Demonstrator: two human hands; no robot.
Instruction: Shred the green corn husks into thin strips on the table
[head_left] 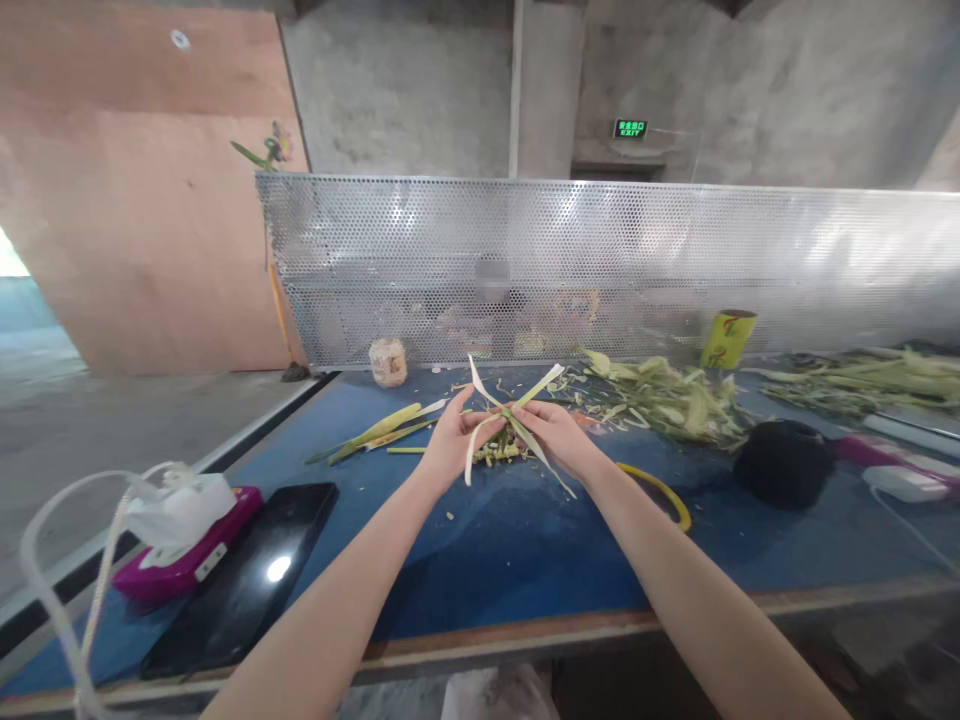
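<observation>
There's one camera here, worn on the person's head and facing forward and down over the blue table (510,580). It looks from just above the table's near edge, which runs low across the view. The person's arms (360,580) reach in from the bottom, the leaf strips (529,437) come near the middle, and past the table it takes in the metal screen (420,250), then the grey wall (405,80) behind.

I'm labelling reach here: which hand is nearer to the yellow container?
Right. The right hand holds the leaf strips in front and to the left of the yellow container; the left hand holds the same strips, farther left.
</observation>
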